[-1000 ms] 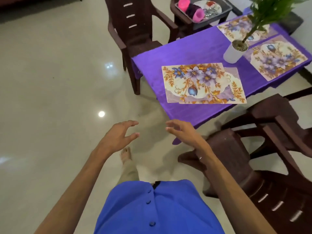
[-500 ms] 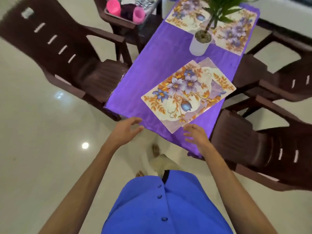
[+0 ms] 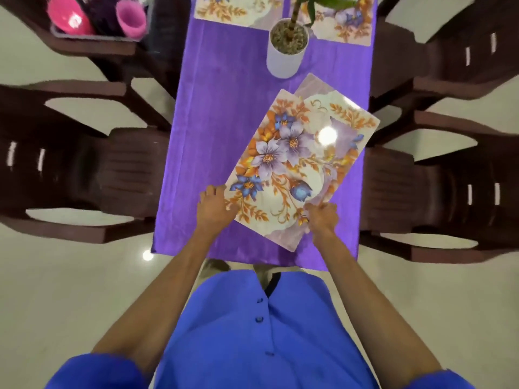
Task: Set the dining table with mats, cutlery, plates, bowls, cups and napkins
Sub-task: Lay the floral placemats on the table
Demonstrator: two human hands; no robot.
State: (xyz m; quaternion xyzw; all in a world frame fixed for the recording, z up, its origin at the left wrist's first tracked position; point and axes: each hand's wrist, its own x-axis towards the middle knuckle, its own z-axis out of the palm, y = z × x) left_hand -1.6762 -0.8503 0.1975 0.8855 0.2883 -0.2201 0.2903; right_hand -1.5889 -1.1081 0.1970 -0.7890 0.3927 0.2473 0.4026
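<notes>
Two floral mats lie stacked and skewed on the near half of the purple-clothed table. My left hand grips the stack's near left corner. My right hand pinches its near right edge. Two more floral mats lie at the far end, one on the left and one on the right. A grey tray on a chair at the far left holds pink cups and dark ones.
A white pot with a green plant stands mid-table, just beyond the stacked mats. Dark brown plastic chairs flank the table, two on the left and two on the right. Pale glossy floor surrounds everything.
I have walked to the table's near end and now look straight down on it. Both hands went from hovering free to taking hold of the stacked mats' near edge.
</notes>
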